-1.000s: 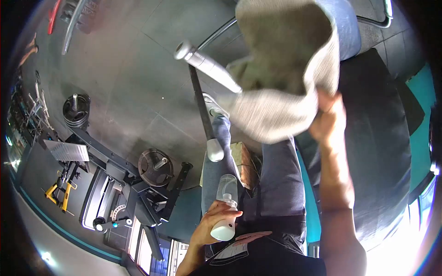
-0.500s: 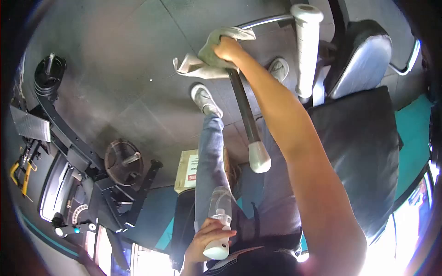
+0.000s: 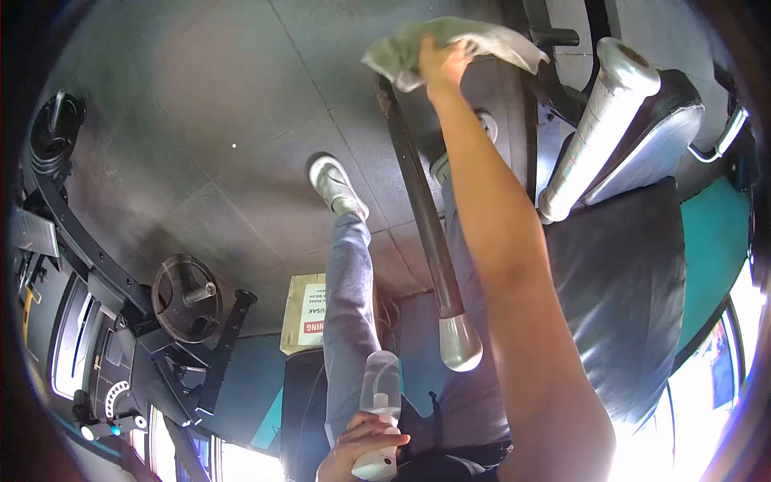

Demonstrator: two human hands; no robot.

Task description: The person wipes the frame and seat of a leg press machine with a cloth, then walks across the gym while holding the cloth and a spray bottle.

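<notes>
My right hand grips a grey-green cloth at the top, its ends spread to both sides. Just below the cloth starts a dark metal bar, which runs down to a rounded pale metal end above my lap. Low in the view, my left hand is wrapped round a clear spray bottle with a white head, held in front of my leg.
A thick silver sleeve and a black padded bench stand on the right. Weight plates hang on a black frame at left. A box with a printed label lies beside my leg.
My right hand has moved up and right with the cloth, away from the bar, so more of the bar shows. The view has shifted; my left hand still holds the bottle.
</notes>
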